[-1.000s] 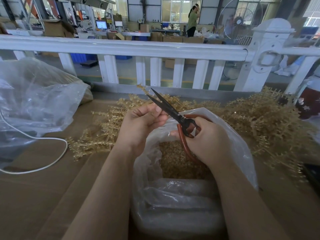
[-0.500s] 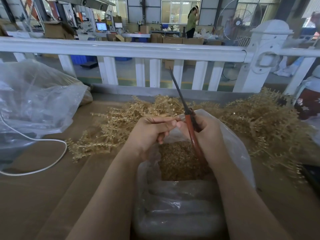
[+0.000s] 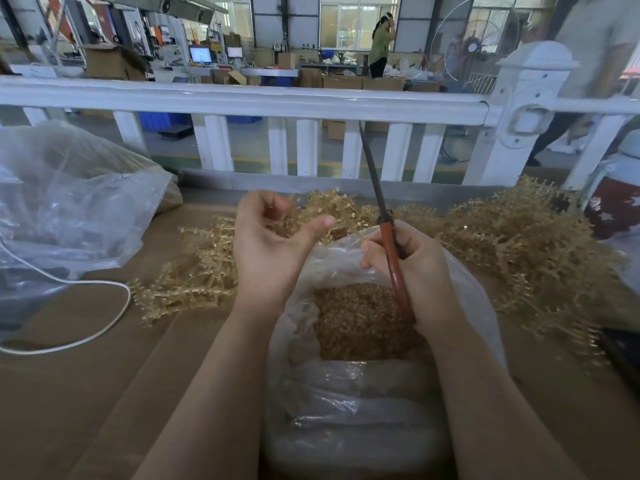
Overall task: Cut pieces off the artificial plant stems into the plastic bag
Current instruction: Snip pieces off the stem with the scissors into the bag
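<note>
The scissors (image 3: pixel 391 244) are gripped upright by the right hand (image 3: pixel 415 268) above the plastic bag (image 3: pixel 360 403). The left hand (image 3: pixel 268 247), fingers loosely curled and blurred, possibly holds nothing. Plant stems (image 3: pixel 519 244) are heaped behind, bounded by a white railing (image 3: pixel 242 102), a second bag (image 3: pixel 69 202) and a cord (image 3: pixel 86 327).

Two bare forearms reach into view from the bottom edge, with no sleeves, cuffs or gloves on the parts shown. The left hand (image 3: pixel 273 244) and the right hand (image 3: pixel 415 268) carry no rings. Neither wrist has a watch, band or bracelet. Fingernails that show are short and plain. The fingertips of the left hand are blurred.
</note>
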The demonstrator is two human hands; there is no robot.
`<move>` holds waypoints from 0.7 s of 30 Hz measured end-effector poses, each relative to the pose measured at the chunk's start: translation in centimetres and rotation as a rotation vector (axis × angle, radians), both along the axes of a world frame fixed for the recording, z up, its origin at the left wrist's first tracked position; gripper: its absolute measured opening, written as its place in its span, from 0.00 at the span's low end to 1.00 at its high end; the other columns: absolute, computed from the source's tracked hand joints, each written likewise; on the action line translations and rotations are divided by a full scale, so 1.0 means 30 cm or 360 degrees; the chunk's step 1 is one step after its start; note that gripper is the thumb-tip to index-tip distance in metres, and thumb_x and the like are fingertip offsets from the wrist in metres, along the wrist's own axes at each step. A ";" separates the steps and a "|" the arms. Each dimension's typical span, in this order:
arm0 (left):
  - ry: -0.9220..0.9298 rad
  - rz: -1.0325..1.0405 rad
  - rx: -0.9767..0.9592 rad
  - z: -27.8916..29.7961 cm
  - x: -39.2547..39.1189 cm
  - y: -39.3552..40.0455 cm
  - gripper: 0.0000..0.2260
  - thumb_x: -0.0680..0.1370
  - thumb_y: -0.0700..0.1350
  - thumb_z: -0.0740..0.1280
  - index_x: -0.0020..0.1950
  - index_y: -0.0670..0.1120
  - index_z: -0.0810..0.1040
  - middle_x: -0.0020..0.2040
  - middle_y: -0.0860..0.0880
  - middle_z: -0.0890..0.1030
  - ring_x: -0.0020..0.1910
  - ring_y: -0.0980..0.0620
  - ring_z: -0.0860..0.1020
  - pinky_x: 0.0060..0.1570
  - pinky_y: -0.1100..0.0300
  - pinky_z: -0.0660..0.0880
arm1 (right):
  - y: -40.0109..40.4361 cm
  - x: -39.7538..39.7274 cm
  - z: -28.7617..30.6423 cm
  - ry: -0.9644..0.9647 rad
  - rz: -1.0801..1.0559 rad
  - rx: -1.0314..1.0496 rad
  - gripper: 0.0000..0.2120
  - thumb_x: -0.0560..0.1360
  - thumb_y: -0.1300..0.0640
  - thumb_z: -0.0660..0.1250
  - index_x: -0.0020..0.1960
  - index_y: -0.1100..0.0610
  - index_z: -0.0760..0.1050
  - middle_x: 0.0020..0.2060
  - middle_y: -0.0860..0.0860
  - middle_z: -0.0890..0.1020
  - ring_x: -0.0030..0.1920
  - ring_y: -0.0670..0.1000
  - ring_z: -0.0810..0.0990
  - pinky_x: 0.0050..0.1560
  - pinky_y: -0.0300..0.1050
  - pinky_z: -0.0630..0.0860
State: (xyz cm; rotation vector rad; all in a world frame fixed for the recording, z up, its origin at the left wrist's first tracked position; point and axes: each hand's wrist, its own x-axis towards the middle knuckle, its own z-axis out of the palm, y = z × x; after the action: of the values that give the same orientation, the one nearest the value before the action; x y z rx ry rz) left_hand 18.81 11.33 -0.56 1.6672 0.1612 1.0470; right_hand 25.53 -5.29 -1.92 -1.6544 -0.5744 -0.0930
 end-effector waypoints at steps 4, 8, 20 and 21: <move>0.0323 -0.0168 0.0256 0.006 -0.003 -0.012 0.18 0.68 0.52 0.78 0.54 0.55 0.77 0.60 0.54 0.77 0.62 0.57 0.75 0.67 0.57 0.69 | 0.002 -0.001 0.003 0.0007 0.0036 0.0025 0.03 0.75 0.61 0.73 0.42 0.56 0.81 0.36 0.54 0.84 0.41 0.52 0.84 0.46 0.39 0.80; 0.0329 -0.0374 0.0142 0.012 -0.005 -0.020 0.06 0.71 0.47 0.76 0.42 0.54 0.80 0.54 0.49 0.80 0.58 0.52 0.77 0.66 0.50 0.71 | 0.005 -0.005 0.009 0.0068 0.0038 0.0016 0.03 0.75 0.62 0.73 0.42 0.56 0.83 0.36 0.52 0.85 0.41 0.50 0.84 0.46 0.39 0.81; 0.0119 -0.0890 -0.0210 0.014 0.001 -0.025 0.04 0.74 0.39 0.71 0.42 0.39 0.80 0.34 0.48 0.80 0.35 0.53 0.77 0.40 0.63 0.75 | -0.004 -0.001 0.005 0.0027 0.0122 0.0029 0.07 0.75 0.57 0.75 0.46 0.61 0.82 0.34 0.52 0.85 0.38 0.49 0.84 0.42 0.35 0.78; 0.0105 -0.0908 -0.0220 0.016 -0.001 -0.022 0.04 0.73 0.41 0.71 0.42 0.40 0.79 0.33 0.50 0.80 0.34 0.54 0.77 0.40 0.63 0.75 | -0.007 0.002 0.002 0.0009 0.0107 0.0014 0.10 0.74 0.54 0.75 0.46 0.61 0.81 0.34 0.53 0.84 0.39 0.52 0.84 0.44 0.39 0.80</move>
State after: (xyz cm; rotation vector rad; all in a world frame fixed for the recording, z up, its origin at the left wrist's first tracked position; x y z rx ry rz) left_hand 18.78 10.67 -0.07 1.4946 -0.1894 0.5370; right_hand 25.58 -5.50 -1.85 -1.6247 -0.6239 -0.0415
